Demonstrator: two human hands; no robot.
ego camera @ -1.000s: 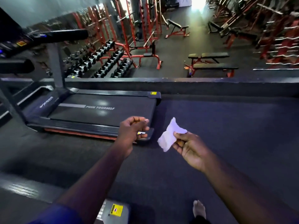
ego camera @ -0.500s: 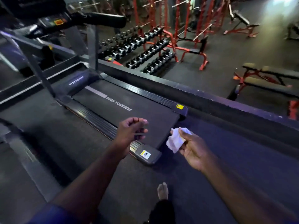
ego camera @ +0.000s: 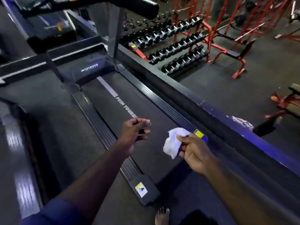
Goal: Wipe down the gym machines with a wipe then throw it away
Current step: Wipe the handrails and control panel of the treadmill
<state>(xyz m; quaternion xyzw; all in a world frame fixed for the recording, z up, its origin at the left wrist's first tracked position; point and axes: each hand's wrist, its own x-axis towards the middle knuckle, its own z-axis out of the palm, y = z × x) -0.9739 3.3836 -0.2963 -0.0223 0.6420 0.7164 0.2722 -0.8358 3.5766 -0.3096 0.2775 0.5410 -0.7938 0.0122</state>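
Here, above the treadmill (ego camera: 129,120) belt, the right hand (ego camera: 193,153) pinches a crumpled white wipe (ego camera: 172,142) — the left hand (ego camera: 133,135) hovers beside it, loosely curled, holding nothing.

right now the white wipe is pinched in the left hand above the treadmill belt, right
Not quite. The white wipe is pinched in the right hand, not the left, above the treadmill belt. The head view shows this. The left hand holds nothing, and its fingers are loosely curled.
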